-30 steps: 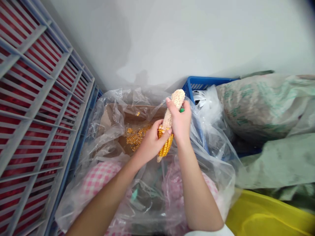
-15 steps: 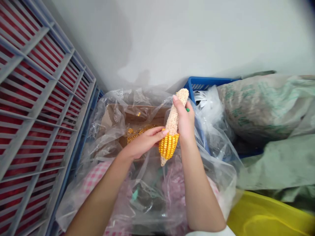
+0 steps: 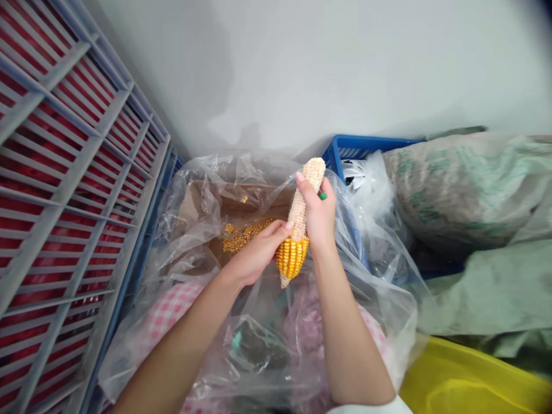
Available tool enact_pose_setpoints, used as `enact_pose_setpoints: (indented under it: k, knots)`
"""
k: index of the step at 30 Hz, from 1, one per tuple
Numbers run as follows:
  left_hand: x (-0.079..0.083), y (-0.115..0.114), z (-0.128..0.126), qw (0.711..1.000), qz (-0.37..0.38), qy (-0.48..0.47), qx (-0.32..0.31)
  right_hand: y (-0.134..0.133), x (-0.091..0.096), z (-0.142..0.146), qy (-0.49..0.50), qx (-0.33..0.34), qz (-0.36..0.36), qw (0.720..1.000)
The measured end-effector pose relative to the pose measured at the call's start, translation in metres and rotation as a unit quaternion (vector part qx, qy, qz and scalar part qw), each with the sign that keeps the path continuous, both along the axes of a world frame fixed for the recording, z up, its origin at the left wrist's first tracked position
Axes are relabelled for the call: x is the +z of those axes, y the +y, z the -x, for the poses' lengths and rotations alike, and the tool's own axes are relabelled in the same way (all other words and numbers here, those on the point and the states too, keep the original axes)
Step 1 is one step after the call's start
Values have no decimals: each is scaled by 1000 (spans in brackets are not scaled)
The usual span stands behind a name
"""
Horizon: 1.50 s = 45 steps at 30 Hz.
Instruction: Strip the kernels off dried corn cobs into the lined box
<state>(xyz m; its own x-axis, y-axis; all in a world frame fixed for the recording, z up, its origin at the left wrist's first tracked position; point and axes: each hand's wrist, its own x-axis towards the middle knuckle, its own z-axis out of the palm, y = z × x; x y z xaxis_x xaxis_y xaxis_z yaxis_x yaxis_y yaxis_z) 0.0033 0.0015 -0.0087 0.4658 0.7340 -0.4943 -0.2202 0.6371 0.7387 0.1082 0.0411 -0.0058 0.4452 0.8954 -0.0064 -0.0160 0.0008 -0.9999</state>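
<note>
A corn cob (image 3: 294, 253) stands nearly upright between my hands, pale and bare along its upper part, with yellow kernels left only on its lower end. My right hand (image 3: 318, 214) is closed round the bare upper part; something small and green shows at its fingers. My left hand (image 3: 257, 253) curls against the kernel end from the left, thumb pressed to the top of the yellow rows. Behind them, loose kernels (image 3: 244, 234) lie in a cardboard box (image 3: 194, 202) lined with clear plastic (image 3: 190, 241).
A grey and red slatted crate (image 3: 64, 190) leans at the left. A blue crate (image 3: 366, 146) and woven sacks (image 3: 470, 190) sit at the right, a yellow tub (image 3: 466, 379) at the bottom right. A white wall stands behind. Pink checked cloth (image 3: 172, 305) lies under the plastic.
The strip of yellow kernels on the cob has grown shorter. My left hand slid off the kernel end, reached along it, then curled back against it. The cob shifted slightly right and back.
</note>
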Motion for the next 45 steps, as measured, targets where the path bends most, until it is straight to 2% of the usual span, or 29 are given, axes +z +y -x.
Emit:
enact_pose_setpoints:
  k: [5, 8, 20, 33, 40, 45]
  knots:
    - [3, 4, 6, 997, 30, -62, -38, 2, 5, -1, 92, 5, 18, 996]
    - [7, 5, 11, 996, 23, -57, -59, 5, 4, -6, 148, -15, 18, 989]
    - [4, 2, 4, 997, 48, -58, -22, 3, -7, -7, 85, -10, 10, 996]
    - [1, 0, 4, 996, 61, -69, -9, 2, -7, -2, 120, -8, -1, 993]
    - [9, 0, 10, 991, 63, -99, -62, 1, 7, -5, 193, 8, 0, 981]
    - [3, 0, 1, 989, 81, -120, -31, 4, 2, -7, 197, 0, -7, 980]
